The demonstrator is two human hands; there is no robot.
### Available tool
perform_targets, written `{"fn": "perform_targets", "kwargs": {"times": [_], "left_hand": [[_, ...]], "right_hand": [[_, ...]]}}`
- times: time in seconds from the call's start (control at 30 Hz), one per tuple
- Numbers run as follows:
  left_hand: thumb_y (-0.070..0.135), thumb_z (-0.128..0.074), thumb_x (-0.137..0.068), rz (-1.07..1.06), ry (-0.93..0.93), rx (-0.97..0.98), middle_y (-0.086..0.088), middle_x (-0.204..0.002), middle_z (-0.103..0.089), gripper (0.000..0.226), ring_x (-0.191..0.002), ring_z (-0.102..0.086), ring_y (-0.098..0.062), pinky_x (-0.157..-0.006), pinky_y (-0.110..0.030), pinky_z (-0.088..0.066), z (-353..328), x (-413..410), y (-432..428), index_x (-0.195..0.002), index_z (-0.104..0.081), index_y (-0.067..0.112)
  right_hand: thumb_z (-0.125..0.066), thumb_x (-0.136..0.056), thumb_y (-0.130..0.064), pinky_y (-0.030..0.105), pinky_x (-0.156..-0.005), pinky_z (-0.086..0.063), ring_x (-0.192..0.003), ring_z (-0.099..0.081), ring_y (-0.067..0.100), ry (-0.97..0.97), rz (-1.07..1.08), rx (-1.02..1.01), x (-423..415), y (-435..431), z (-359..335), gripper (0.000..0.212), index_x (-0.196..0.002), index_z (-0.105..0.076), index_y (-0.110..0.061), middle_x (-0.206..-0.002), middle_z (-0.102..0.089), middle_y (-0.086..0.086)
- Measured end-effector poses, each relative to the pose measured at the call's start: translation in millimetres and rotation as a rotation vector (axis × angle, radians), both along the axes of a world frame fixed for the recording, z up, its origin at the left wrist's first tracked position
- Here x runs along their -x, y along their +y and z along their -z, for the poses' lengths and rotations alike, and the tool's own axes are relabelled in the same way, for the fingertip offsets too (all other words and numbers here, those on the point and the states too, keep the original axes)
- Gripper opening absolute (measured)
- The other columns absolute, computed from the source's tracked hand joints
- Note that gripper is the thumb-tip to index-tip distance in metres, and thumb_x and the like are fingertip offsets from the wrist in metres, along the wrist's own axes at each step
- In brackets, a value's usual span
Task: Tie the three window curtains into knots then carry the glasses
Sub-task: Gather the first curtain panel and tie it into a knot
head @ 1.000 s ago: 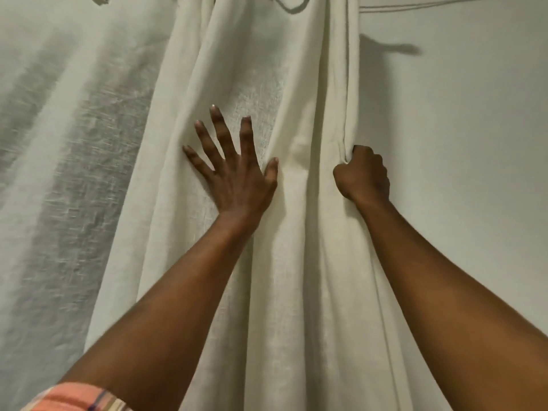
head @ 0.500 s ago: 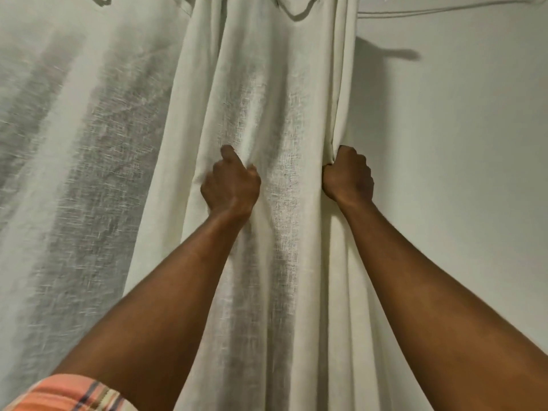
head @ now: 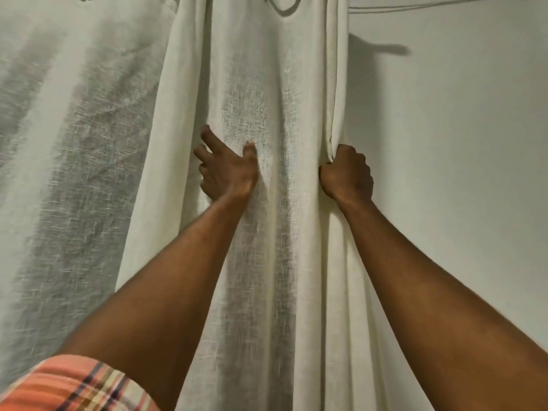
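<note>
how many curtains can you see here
2. One curtain hangs in the middle, with the left hand on it and the right hand gripping its edge. Another hangs left of it. A third may be out of view.

Plain pale wall (head: pixel 462 161) fills the right side, matte, unmarked. Thin cord (head: pixel 430 5) runs roughly level along its top edge. Dark elongated shadow (head: pixel 382 48) lies on the wall just below the cord. Light is soft, slightly greenish, brighter toward the upper right. No floor in view.
</note>
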State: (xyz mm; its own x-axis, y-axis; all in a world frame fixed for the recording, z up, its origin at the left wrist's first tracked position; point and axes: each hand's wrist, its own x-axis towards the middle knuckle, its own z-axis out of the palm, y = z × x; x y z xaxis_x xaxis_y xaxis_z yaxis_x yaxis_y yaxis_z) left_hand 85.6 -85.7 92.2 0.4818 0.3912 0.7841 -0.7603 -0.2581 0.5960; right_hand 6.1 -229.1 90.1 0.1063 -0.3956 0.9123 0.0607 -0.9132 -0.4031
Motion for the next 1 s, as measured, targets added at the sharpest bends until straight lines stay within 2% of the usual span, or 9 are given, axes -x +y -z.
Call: {"fn": "perform_targets", "kwargs": {"times": [0.07, 0.13, 0.33, 0.5, 0.6, 0.7, 0.8, 0.87, 1.0], "left_hand": [[0.050, -0.053, -0.090, 0.053, 0.067, -0.019, -0.011, -0.134, -0.050, 0.070, -0.115, -0.054, -0.034, -0.094, -0.046, -0.042, -2.6, 0.7, -0.2, -0.143, -0.023, 0.016], [0.041, -0.048, -0.095, 0.025, 0.068, -0.061, -0.008, -0.123, -0.059, 0.049, -0.107, -0.058, -0.030, -0.088, -0.042, -0.046, -5.0, 3.7, -6.1, -0.133, -0.038, 0.013], [0.014, -0.040, -0.092, 0.023, -0.045, -0.216, -0.007, -0.127, -0.057, 0.041, -0.114, -0.055, -0.029, -0.092, -0.038, -0.043, -23.3, 44.4, -54.4, -0.132, -0.048, 0.016], [0.015, -0.039, -0.095, 0.125, -0.204, -0.331, -0.005, -0.123, -0.058, 0.030, -0.113, -0.056, -0.025, -0.081, -0.030, -0.039, -51.3, 118.2, -132.2, -0.123, -0.051, 0.015], [0.017, -0.039, -0.095, 0.194, -0.395, -0.408, -0.002, -0.119, -0.059, 0.026, -0.109, -0.058, -0.024, -0.085, -0.030, -0.043, -57.1, 170.0, -178.1, -0.117, -0.052, 0.016], [0.017, -0.040, -0.095, 0.146, -0.451, -0.518, -0.004, -0.119, -0.059, 0.026, -0.108, -0.057, -0.023, -0.082, -0.030, -0.042, -56.8, 175.4, -177.6, -0.118, -0.052, 0.014], [0.015, -0.041, -0.093, 0.031, -0.391, -0.577, -0.007, -0.116, -0.059, 0.025, -0.106, -0.057, -0.026, -0.077, -0.032, -0.040, -36.7, 126.3, -150.4, -0.115, -0.053, 0.012], [0.015, -0.041, -0.092, -0.017, -0.332, -0.536, -0.011, -0.115, -0.059, 0.029, -0.104, -0.057, -0.032, -0.077, -0.035, -0.041, -14.4, 86.0, -132.0, -0.120, -0.048, 0.012], [0.013, -0.046, -0.091, -0.102, -0.184, -0.393, -0.007, -0.104, -0.053, 0.066, -0.080, -0.056, -0.028, -0.065, -0.038, -0.039, 18.4, 30.5, -92.2, -0.147, -0.012, 0.022]], "right_hand": [[-0.048, -0.083, -0.011, 0.035, -0.074, -0.043, -0.093, -0.056, 0.033, -0.002, -0.005, -0.002, 1.4, -5.0, -0.3, 0.023, -0.106, -0.054, -0.008, -0.109, -0.059, 0.011], [-0.047, -0.085, -0.010, 0.034, -0.073, -0.041, -0.086, -0.052, 0.029, 0.002, -0.005, 0.006, 4.0, -11.0, -0.4, 0.015, -0.099, -0.051, -0.009, -0.108, -0.058, 0.011], [-0.043, -0.085, -0.007, 0.032, -0.072, -0.038, -0.091, -0.054, 0.032, 0.019, -0.002, 0.028, 10.8, -26.3, 1.5, 0.011, -0.094, -0.047, -0.011, -0.109, -0.057, 0.012], [-0.041, -0.097, -0.016, 0.038, -0.082, -0.047, -0.095, -0.058, 0.028, 0.029, -0.044, 0.040, 21.0, -67.6, 4.5, 0.021, -0.110, -0.053, -0.007, -0.108, -0.059, 0.008], [-0.045, -0.096, -0.023, 0.042, -0.093, -0.048, -0.104, -0.058, 0.031, 0.008, -0.085, 0.018, 35.9, -97.3, 7.6, 0.029, -0.121, -0.051, -0.008, -0.115, -0.058, 0.011], [-0.043, -0.099, -0.023, 0.036, -0.091, -0.043, -0.113, -0.052, 0.035, 0.060, -0.034, 0.007, 54.3, -116.1, 5.8, 0.033, -0.126, -0.049, -0.007, -0.123, -0.053, 0.017], [-0.043, -0.097, -0.024, 0.031, -0.074, -0.036, -0.104, -0.056, 0.038, 0.019, 0.026, 0.034, 58.8, -120.8, 0.7, 0.025, -0.106, -0.055, -0.004, -0.114, -0.058, 0.021], [-0.041, -0.099, -0.038, 0.032, -0.074, -0.034, -0.101, -0.054, 0.036, 0.008, 0.007, 0.036, 55.7, -112.8, -0.7, 0.033, -0.100, -0.054, -0.007, -0.111, -0.058, 0.017], [-0.028, -0.096, -0.061, 0.033, -0.071, -0.035, -0.081, -0.049, 0.025, -0.087, -0.141, -0.022, 51.1, -96.5, -3.2, 0.051, -0.072, -0.045, -0.020, -0.087, -0.056, 0.003]]}}
